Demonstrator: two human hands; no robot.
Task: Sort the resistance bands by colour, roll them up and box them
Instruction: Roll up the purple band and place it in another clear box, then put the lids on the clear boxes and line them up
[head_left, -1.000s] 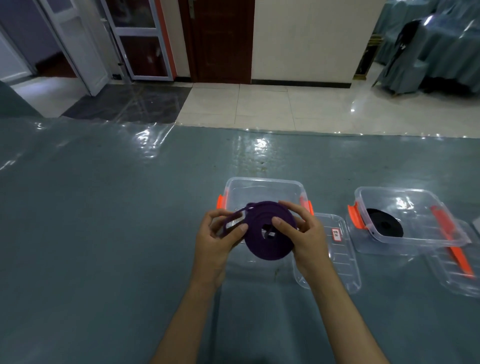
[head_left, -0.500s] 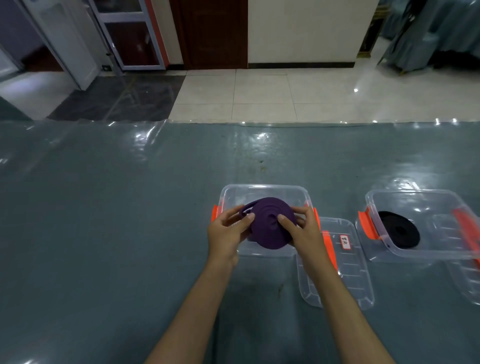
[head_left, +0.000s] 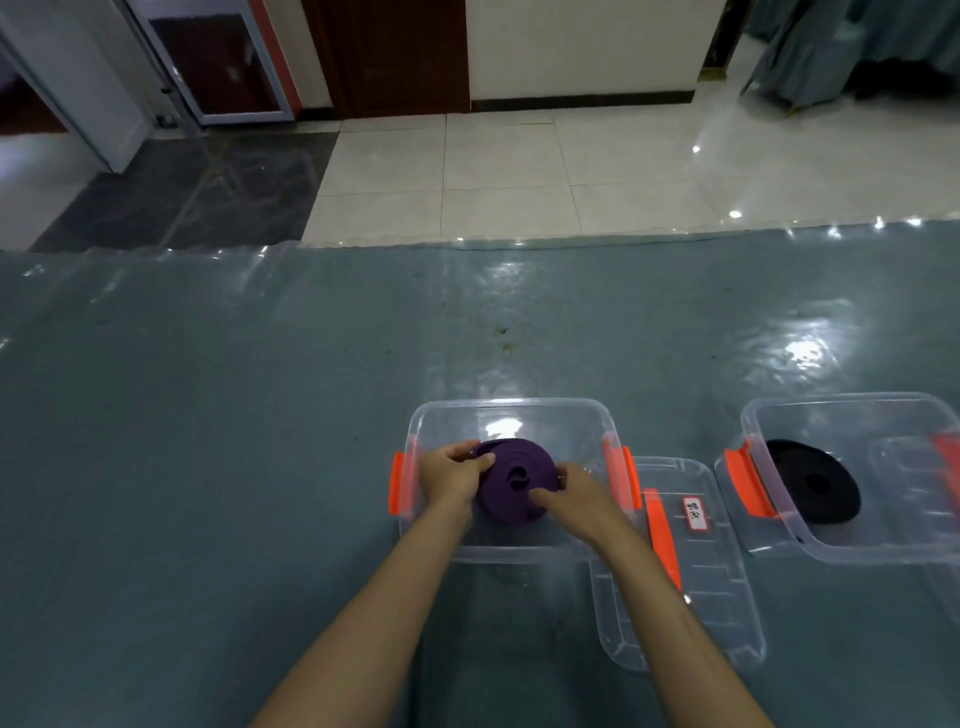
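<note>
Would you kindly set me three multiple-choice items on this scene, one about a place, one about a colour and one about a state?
1. Where is the purple rolled band?
A. On the loose lid
B. Inside the clear box in front of the person
C. On the floor tiles

2. What colour is the rolled band in the right-hand box?
A. Black
B. Yellow
C. Green

3. In what state is the box holding the purple band?
A. Closed and latched
B. Upside down
C. Open, with a lid lying beside it

Key:
1 B: both the left hand and the right hand hold the roll within the walls of the near box.
2 A: the black band lies coiled on that box's floor.
3 C: the box has no cover on it, and a clear lid lies on the table to its right.
</note>
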